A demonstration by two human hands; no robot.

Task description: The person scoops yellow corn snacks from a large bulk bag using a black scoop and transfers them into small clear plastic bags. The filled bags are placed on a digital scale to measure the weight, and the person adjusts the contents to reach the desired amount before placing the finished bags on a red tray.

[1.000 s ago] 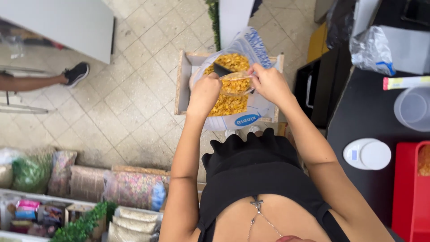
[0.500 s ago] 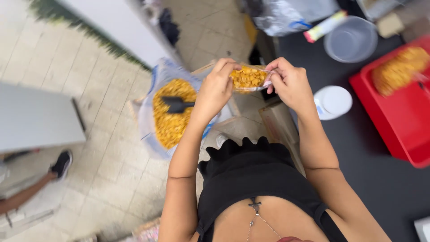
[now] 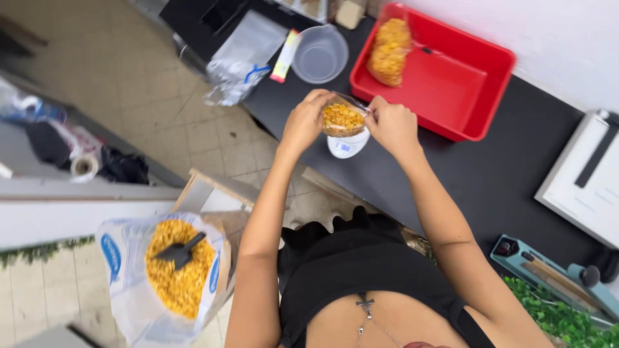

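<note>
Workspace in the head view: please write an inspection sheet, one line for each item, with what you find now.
Surface: black counter, mostly bare in the middle.
Job's things: small clear bag of yellow snacks, held just above a white scale.
Clutter: red tray with a filled bag in it; clear round tub; empty plastic bags.
Grips: left hand and right hand each pinch one side of the small bag.
Cables: nothing seen.
Surroundings: tiled floor; large open sack of yellow snacks with a black scoop in it.
</note>
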